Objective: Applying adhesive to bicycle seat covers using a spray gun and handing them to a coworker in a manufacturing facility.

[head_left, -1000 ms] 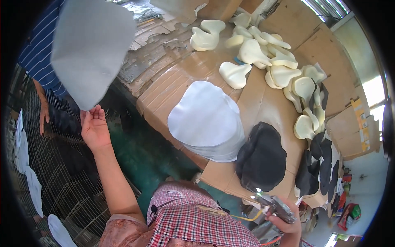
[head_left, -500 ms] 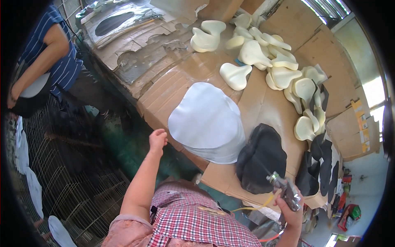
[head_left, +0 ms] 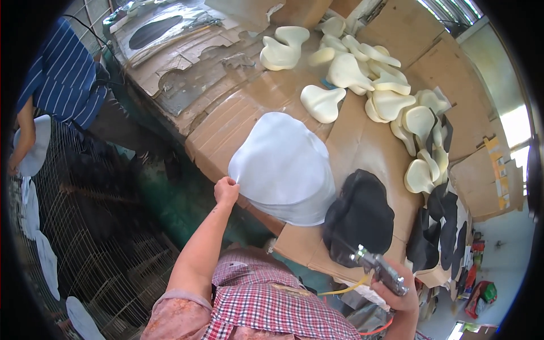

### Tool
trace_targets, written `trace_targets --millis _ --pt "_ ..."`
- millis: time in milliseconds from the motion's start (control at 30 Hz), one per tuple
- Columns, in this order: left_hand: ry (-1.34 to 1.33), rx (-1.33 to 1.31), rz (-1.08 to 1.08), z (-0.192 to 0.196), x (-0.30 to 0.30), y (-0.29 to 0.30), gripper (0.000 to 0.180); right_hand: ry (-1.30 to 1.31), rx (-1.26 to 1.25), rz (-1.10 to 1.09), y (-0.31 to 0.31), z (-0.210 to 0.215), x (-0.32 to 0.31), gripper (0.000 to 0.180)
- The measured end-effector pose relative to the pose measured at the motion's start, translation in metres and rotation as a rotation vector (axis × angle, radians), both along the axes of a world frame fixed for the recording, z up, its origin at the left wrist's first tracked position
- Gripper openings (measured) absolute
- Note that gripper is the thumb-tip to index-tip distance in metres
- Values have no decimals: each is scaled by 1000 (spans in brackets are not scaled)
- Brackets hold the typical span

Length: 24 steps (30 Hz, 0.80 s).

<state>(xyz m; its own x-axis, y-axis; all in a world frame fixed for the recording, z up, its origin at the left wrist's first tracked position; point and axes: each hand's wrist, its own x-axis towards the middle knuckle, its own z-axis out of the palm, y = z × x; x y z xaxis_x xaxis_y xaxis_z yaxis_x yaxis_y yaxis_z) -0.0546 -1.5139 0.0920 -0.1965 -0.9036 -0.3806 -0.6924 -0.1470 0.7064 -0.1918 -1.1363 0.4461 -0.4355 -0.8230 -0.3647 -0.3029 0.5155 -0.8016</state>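
A stack of white fabric pieces (head_left: 280, 161), rounded at the edges, lies on the cardboard-covered table in front of me. My left hand (head_left: 226, 191) pinches the left edge of the top piece. In my right hand (head_left: 398, 289) is a metal spray gun (head_left: 381, 269), its nozzle pointing up and left, with hoses trailing below it. Just beyond the gun a stack of black pieces (head_left: 362, 218) of similar shape rests beside the white stack.
Cream foam saddle-shaped pads (head_left: 345, 71) are heaped at the table's back right. Black pieces (head_left: 424, 238) hang over the right edge. At the left, a person in a striped shirt (head_left: 65, 73) handles a white piece over wire racks (head_left: 107, 226).
My left hand has moved right and taken hold of the top white piece's edge. The spray gun has shifted slightly left and down. The person at the left has moved a white piece outward.
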Motion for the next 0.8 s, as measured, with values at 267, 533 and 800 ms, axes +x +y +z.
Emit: trace_targets --millis 267,533,800 --pt "283 186 159 8 -3 -1 7 -50 -308 -229 -13 -9 -5 54" --pt "634 429 415 11 -9 4 24 -54 -191 -432 19 -4 11 55" --pt "622 472 376 4 -18 11 42 -74 -339 -501 1 -11 11 50"
